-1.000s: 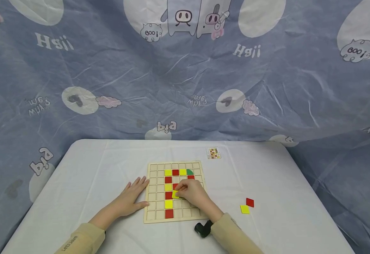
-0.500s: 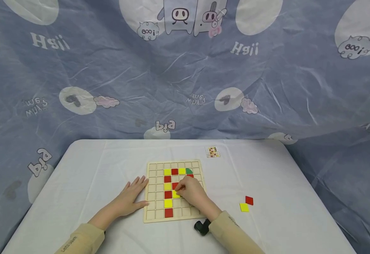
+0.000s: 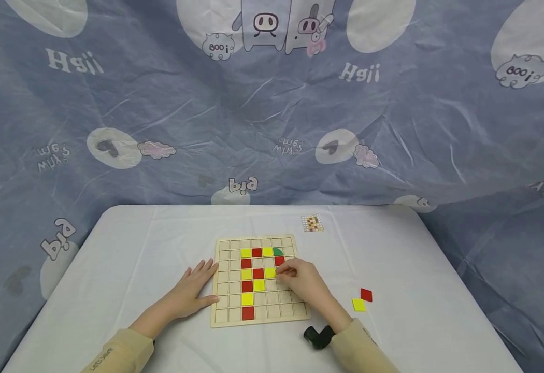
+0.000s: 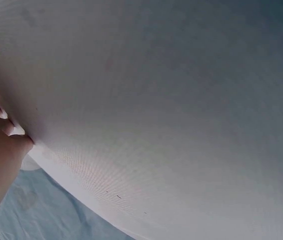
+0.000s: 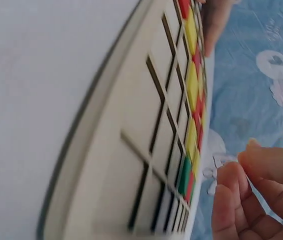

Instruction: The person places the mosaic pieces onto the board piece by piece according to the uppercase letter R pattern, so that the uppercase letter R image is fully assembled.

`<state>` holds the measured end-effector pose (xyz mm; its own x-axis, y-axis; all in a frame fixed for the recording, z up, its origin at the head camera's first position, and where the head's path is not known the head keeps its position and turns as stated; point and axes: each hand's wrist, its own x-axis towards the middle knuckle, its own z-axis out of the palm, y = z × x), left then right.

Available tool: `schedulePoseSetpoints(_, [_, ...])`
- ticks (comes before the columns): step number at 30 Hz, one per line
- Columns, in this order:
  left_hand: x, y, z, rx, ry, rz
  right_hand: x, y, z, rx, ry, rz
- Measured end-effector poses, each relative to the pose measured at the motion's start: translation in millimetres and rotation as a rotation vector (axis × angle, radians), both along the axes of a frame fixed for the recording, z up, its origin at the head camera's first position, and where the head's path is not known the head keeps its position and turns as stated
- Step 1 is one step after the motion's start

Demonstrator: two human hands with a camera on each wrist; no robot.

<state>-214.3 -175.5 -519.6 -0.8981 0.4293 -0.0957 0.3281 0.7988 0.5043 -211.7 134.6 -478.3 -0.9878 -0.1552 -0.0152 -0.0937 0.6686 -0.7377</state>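
A wooden grid board (image 3: 227, 315) lies on the table, with red and yellow square tiles and a green quarter-round tile (image 3: 278, 252) set in its cells. My left hand (image 3: 190, 290) rests flat at the board's left side, fingertips and thumb touching its edge. Over the right part of the board is my right hand (image 3: 302, 280), its fingers loosely curled beside a yellow tile (image 3: 270, 272). The right wrist view shows nothing between those fingers (image 5: 225, 210). Another yellow tile (image 3: 259, 285) lies in the board, left of that hand.
Right of the board, a loose red tile (image 3: 367, 295) and a loose yellow tile (image 3: 358, 304) lie on the white tablecloth (image 3: 416, 321). A small pattern card (image 3: 312, 223) lies behind the board. A black device (image 3: 318, 338) sits at my right wrist.
My right hand first set the yellow tile into its cell, then let go and moved right, uncovering another yellow tile. My left hand has stayed at the board's edge.
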Motion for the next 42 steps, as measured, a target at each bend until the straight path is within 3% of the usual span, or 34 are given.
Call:
schedulePoseSetpoints(5, [-0.7,-0.1,-1.7,0.000,0.000,-0.003,7.8,39.2,2.8,-0.022,-0.032,-0.123])
schedulePoseSetpoints(10, [-0.6,-0.6,-2.4,-0.001,0.003,-0.002,14.2,86.9,-0.1,0.032,-0.050,-0.207])
schedulePoseSetpoints(21, [1.6,-1.9,0.2,0.017,-0.005,-0.007,30.1,159.0,-8.0,0.117,-0.108,-0.279])
schedulePoseSetpoints(31, [1.7,-1.5,-0.5,0.026,-0.006,-0.014,32.7,177.7,-14.6,0.179,-0.189,-0.289])
schedulePoseSetpoints(42, [0.6,-0.7,1.2,0.016,-0.005,-0.006,29.5,178.9,-20.6,0.201,-0.176,-0.300])
